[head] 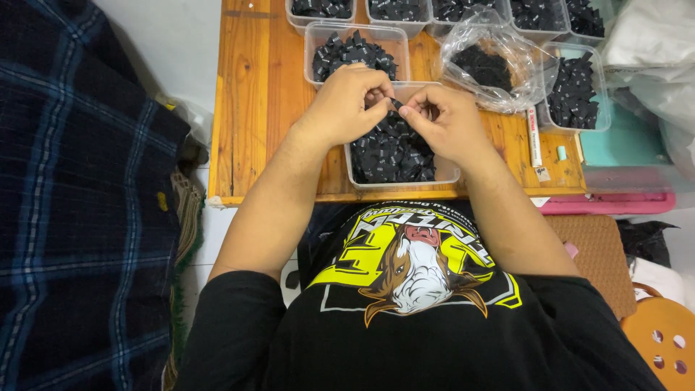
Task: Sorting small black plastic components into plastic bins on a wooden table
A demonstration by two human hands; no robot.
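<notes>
Black label (pixel 396 103) pinched between left hand (pixel 347 101) and right hand (pixel 441 119) fingertips, above clear tray (pixel 394 177)

Table: a low wooden table (pixel 250 108) with an orange-brown varnish is seen at the top of the view.
Floor: pale floor (pixel 156 43) is shown left of the table.
Left side: a dark blue checked cloth (pixel 72 217) is spread.
Right side: a brown woven mat (pixel 597 253), an orange perforated stool (pixel 662 340) and a pink tray edge (pixel 615 203) are seen.
Light: even indoor light is cast.
</notes>
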